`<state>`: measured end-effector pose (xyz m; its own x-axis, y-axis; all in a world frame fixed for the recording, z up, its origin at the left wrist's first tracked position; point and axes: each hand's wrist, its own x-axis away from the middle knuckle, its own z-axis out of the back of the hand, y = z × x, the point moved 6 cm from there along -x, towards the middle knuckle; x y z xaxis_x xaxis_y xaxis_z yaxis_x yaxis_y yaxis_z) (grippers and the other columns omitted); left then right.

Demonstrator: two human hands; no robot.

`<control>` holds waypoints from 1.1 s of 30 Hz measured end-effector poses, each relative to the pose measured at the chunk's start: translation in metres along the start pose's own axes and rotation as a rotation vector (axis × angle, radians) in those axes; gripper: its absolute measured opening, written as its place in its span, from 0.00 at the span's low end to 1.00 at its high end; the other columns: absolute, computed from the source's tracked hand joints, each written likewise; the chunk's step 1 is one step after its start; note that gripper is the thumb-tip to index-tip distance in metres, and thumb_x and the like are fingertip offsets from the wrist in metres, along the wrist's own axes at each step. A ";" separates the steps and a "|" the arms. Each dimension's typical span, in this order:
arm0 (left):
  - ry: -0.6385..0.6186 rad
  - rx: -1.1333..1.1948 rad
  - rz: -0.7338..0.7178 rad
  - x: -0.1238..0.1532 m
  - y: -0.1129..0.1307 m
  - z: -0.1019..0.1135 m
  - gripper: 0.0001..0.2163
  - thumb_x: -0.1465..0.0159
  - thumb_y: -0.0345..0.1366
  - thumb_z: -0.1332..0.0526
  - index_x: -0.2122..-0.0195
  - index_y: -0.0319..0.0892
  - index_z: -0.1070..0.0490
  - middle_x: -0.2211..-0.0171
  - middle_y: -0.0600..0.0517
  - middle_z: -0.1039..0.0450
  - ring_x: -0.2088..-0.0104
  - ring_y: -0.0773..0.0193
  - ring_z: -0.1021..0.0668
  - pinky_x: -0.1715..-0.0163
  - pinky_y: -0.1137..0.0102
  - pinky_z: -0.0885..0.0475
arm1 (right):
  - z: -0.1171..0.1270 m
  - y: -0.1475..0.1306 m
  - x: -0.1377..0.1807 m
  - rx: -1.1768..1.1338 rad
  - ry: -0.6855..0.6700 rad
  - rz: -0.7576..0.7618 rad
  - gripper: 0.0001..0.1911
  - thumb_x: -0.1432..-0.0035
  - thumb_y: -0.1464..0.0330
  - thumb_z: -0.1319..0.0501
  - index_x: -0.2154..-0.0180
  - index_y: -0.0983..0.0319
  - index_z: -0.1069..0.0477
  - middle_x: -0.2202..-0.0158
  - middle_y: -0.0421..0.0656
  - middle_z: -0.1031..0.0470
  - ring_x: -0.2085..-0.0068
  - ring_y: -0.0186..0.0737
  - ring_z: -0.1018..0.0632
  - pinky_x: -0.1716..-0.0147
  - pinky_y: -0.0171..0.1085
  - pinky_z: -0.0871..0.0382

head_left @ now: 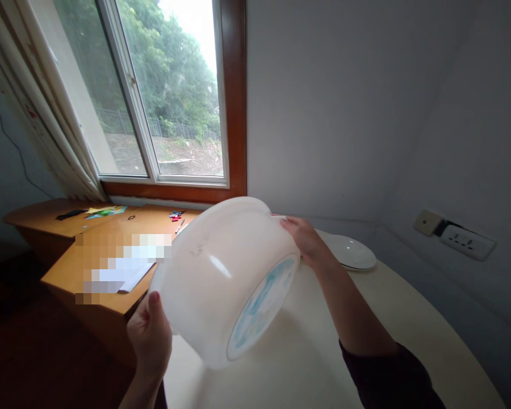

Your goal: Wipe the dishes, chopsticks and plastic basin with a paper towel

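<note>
A large whitish plastic basin (pixel 208 267) is held tilted above the white round table (pixel 306 358), its bottom turned toward me. The round base shows a blue-and-white pattern. My left hand (pixel 151 332) grips the rim at the lower left, thumb on the outside. At the upper right, my right hand (pixel 303 238) is closed on the opposite side of the rim. The basin's inside faces away and is hidden, as are most of the fingertips.
White plates (pixel 353 253) lie on the table beyond my right forearm. To the left stands a wooden desk (pixel 111 233) with white papers (pixel 132 278), a pen (pixel 179 226) and small colored items (pixel 176 216). A window, a curtain and a wall socket (pixel 468 241) surround the area.
</note>
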<state>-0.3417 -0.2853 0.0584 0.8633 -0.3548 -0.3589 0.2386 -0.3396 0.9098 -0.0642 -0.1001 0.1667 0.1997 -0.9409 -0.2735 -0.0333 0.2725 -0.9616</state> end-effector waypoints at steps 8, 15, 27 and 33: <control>-0.086 -0.020 0.095 0.010 -0.002 -0.002 0.22 0.45 0.52 0.42 0.85 0.41 0.44 0.88 0.59 0.48 0.84 0.73 0.43 0.86 0.76 0.45 | -0.030 -0.053 0.032 0.684 -0.001 0.186 0.20 0.42 0.68 0.52 0.52 0.62 0.29 0.53 0.46 0.26 0.50 0.46 0.28 0.51 0.43 0.38; -0.341 0.090 0.011 0.024 0.003 -0.013 0.19 0.43 0.50 0.43 0.82 0.41 0.39 0.85 0.56 0.41 0.81 0.69 0.36 0.82 0.75 0.40 | -0.084 -0.083 0.074 1.151 0.030 0.435 0.23 0.38 0.70 0.55 0.44 0.68 0.38 0.42 0.51 0.37 0.42 0.45 0.35 0.46 0.44 0.42; -0.437 0.251 0.059 0.041 0.022 -0.023 0.19 0.45 0.47 0.40 0.85 0.41 0.42 0.87 0.58 0.43 0.83 0.72 0.37 0.81 0.75 0.39 | -0.145 -0.053 0.152 1.214 0.027 0.874 0.25 0.40 0.73 0.53 0.42 0.74 0.43 0.40 0.56 0.42 0.40 0.51 0.40 0.44 0.51 0.47; -0.397 0.635 0.367 0.044 0.031 -0.029 0.12 0.54 0.41 0.34 0.74 0.38 0.30 0.75 0.54 0.28 0.71 0.68 0.25 0.70 0.76 0.32 | -0.168 -0.012 0.193 1.232 -0.120 1.135 0.22 0.40 0.73 0.52 0.45 0.72 0.38 0.41 0.52 0.39 0.39 0.47 0.42 0.41 0.48 0.47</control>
<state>-0.2839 -0.2865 0.0769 0.5879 -0.7791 -0.2177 -0.4262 -0.5270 0.7353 -0.1897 -0.3188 0.1215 0.6848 -0.1668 -0.7094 0.5190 0.7950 0.3141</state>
